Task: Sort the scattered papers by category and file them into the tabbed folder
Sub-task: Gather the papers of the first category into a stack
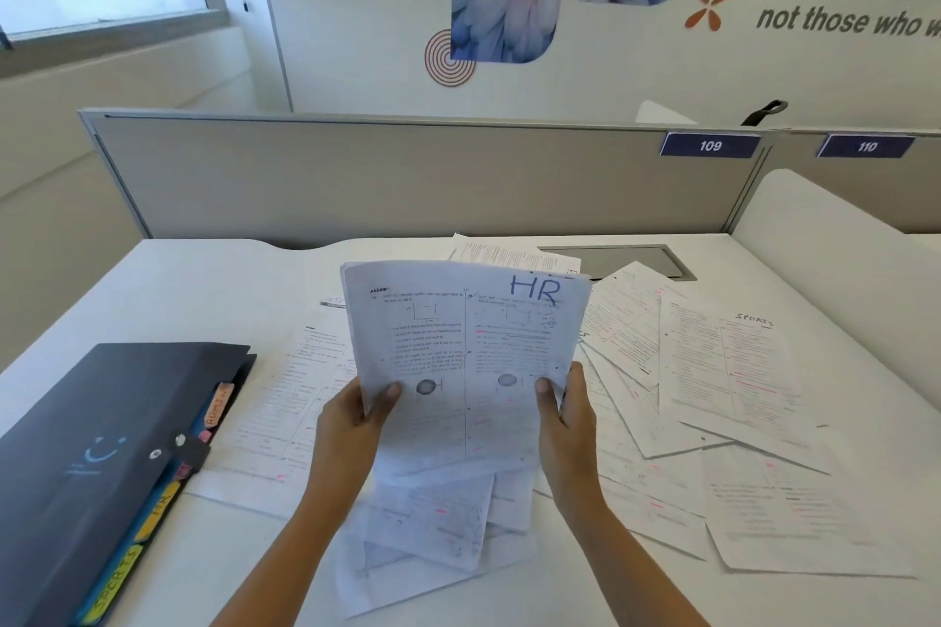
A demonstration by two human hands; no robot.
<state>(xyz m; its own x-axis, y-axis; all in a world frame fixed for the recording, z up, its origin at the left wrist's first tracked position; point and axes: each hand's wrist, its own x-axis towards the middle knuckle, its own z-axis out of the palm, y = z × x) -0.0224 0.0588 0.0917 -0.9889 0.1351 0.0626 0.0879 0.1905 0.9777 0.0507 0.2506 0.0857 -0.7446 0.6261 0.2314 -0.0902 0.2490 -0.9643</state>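
A small stack of printed papers (466, 351) with "HR" handwritten in blue at the top is held upright above the desk. My left hand (351, 418) grips its lower left edge and my right hand (565, 418) grips its lower right edge. A dark tabbed folder (97, 463) lies closed at the left, with coloured tabs reading ADMIN, HR and SPORTS along its right side. Loose papers (713, 402) are scattered over the desk's middle and right; one is marked SPORTS. More sheets (433, 524) lie under my hands.
The white desk (203, 280) is bounded by a grey partition (407, 178) at the back. A grey cable hatch (626, 260) sits at the back right, partly covered by sheets. A white side panel (825, 219) rises on the right.
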